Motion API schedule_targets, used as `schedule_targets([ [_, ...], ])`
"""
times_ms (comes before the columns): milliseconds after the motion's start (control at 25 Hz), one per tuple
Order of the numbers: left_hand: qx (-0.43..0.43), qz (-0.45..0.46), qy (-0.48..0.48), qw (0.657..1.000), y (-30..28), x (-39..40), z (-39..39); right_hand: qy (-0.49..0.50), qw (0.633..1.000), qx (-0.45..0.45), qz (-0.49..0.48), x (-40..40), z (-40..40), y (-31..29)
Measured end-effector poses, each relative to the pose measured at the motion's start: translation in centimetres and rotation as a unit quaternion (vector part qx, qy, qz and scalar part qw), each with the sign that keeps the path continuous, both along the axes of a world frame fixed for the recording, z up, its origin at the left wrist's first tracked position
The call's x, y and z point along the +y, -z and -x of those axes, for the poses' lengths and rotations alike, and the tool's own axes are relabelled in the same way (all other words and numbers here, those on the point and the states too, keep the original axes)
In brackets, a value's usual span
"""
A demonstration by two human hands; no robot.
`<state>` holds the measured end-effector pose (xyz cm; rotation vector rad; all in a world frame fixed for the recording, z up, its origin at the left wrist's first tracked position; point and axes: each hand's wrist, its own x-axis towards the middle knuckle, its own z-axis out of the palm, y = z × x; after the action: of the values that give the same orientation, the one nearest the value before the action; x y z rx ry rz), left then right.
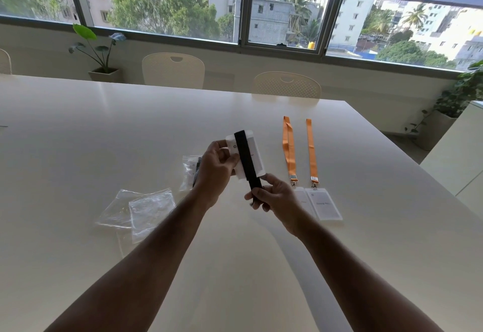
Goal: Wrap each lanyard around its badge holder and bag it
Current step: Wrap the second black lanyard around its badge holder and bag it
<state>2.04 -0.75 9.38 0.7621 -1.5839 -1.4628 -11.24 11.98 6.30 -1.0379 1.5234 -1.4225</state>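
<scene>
Over on the left of the white table (78, 127) there are two empty clear bags (141, 211) overlapping flat, and just past them a third bag (188, 172) with something dark inside, half hidden behind the left hand (215, 172). That hand pinches the left edge of a badge holder (248, 157), held up above the table, long axis running away from the person and tipped a bit left. A black lanyard (247, 164) runs lengthwise over it, and the right hand (271, 197) grips its near end. Further right, two orange lanyards (300, 148) lie straight, clipped to badge holders (324, 204) at the near end.
</scene>
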Motion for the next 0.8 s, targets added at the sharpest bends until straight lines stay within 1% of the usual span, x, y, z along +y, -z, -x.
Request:
schedule_targets([
  [160, -0.010, 0.015, -0.052, 0.998, 0.3, -0.2, 0.2, 0.014, 0.999, 0.028, -0.018, 0.2, -0.2, 0.4],
  [320, -0.034, 0.039, -0.079, 0.996, 0.6, -0.4, 0.4, 0.011, 0.999, 0.049, -0.022, 0.9, -0.7, 0.0],
  [520, -0.064, 0.076, -0.081, 0.992, 1.0, -0.4, 0.4, 0.006, 0.996, 0.084, -0.019, 1.3, -1.3, -1.4],
  [680, -0.088, 0.095, -0.075, 0.989, 1.5, -0.3, 0.3, -0.001, 0.996, 0.089, 0.007, 0.8, -1.1, -2.2],
  [800, -0.108, 0.119, -0.057, 0.985, 1.7, 0.0, 0.1, -0.019, 0.996, 0.088, 0.000, 0.7, -1.0, -3.1],
])
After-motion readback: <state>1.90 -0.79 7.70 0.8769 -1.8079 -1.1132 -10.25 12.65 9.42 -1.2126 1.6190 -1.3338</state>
